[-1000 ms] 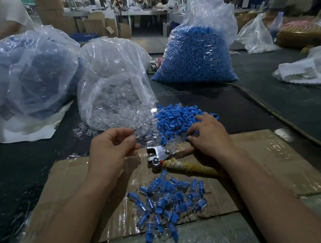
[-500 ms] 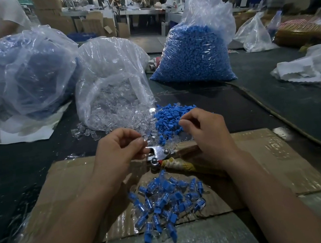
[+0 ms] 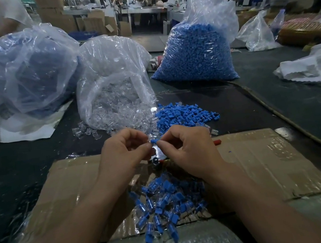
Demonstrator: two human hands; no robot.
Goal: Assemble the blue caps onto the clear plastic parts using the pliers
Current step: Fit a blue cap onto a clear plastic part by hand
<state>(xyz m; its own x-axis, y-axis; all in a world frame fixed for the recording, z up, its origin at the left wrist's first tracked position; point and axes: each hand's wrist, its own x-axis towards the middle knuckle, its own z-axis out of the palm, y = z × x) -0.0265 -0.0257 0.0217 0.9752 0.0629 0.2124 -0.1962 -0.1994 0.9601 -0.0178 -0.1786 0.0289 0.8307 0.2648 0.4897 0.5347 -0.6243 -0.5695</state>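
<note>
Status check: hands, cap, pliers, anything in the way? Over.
Left hand and right hand both pinching one blue cap between them. Pliers lying untouched on the cardboard under the hands. Nothing blocking.

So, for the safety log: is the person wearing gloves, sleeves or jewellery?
No. The left hand and right hand are bare, without gloves; no ring, watch or wristband shows. The left forearm and right forearm are uncovered down to the frame's bottom edge, so no sleeve is visible.

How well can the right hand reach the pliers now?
Probably yes: the pliers lie on the cardboard just beneath the right hand, though it is pinching a blue cap.
</note>
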